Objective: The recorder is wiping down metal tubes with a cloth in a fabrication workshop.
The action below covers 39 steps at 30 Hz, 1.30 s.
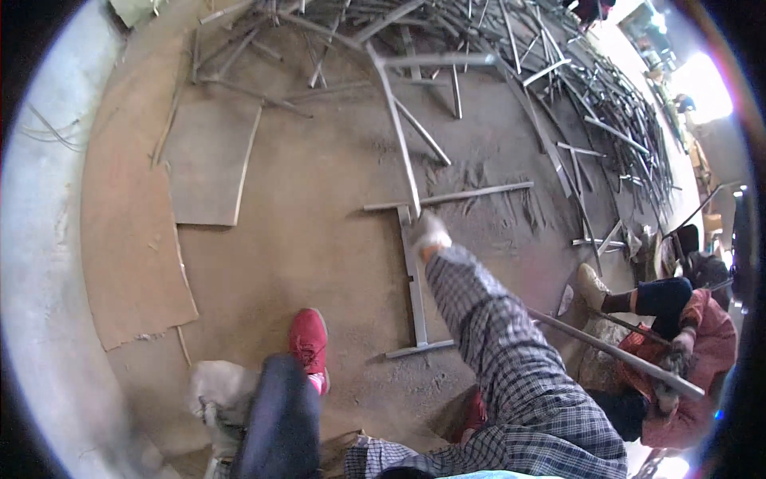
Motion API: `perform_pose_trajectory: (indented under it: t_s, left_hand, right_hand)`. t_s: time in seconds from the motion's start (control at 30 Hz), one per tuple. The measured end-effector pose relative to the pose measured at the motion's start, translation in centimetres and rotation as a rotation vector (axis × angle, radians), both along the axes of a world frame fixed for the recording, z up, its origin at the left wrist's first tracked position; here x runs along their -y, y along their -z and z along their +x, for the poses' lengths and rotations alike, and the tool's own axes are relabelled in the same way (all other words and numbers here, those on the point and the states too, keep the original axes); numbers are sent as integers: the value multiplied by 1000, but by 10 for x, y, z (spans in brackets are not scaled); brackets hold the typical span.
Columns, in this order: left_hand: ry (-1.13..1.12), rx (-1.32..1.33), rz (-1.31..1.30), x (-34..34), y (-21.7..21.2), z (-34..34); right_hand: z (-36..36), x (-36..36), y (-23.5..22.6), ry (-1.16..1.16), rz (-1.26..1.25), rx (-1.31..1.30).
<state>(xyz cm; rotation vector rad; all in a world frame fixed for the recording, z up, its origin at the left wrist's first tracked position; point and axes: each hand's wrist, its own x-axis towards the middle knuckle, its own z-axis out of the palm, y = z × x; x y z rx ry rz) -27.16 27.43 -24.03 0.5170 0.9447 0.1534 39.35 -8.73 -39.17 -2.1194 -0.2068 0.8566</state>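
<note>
My right arm, in a black-and-white checked sleeve, stretches forward from the lower right. My right hand [432, 231], in a pale glove, is closed at the near end of a long grey metal tube [395, 120], which runs away toward the far pile. Right beside the hand lies an H-shaped metal frame [415, 307] on the floor, with a long crossbar [487, 192] at its far end and a shorter one [419, 349] at its near end. The fingers are small and partly hidden. My left hand does not show.
A large heap of metal tubes [590, 88] spreads across the far side and right. Brown board sheets [132, 255] lie at left. A crumpled grey-white object [223, 387] is near my dark-trousered knee. At right, a crouching person in red [706, 343] holds a metal bar [622, 355].
</note>
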Motion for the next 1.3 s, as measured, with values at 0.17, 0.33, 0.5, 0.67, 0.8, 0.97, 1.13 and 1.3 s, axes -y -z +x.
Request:
perform_pose_trajectory:
  t_s: [0.17, 0.33, 0.5, 0.67, 0.8, 0.97, 1.13, 1.3]
  left_hand:
    - [-292, -199, 456, 67, -73, 73]
    - [-291, -47, 356, 61, -87, 82]
    - [-445, 120, 404, 78, -224, 96]
    - [-334, 319, 628, 91, -294, 106]
    - [-101, 425, 780, 105, -313, 113]
    - [132, 559, 297, 190, -363, 136]
    - [364, 730, -209, 215, -344, 151]
    - [466, 804, -324, 225, -363, 177]
  right_hand:
    - [-165, -13, -159, -130, -497, 33]
    - [-256, 40, -275, -101, -568, -63]
    - [-313, 81, -334, -110, -533, 50]
    - [-346, 129, -402, 35, -373, 147]
    - [-411, 133, -500, 301, 47, -32]
    - [-479, 181, -481, 559, 632, -305]
    - [-542, 188, -456, 507, 998, -367]
    - [-583, 155, -508, 439, 708, -191]
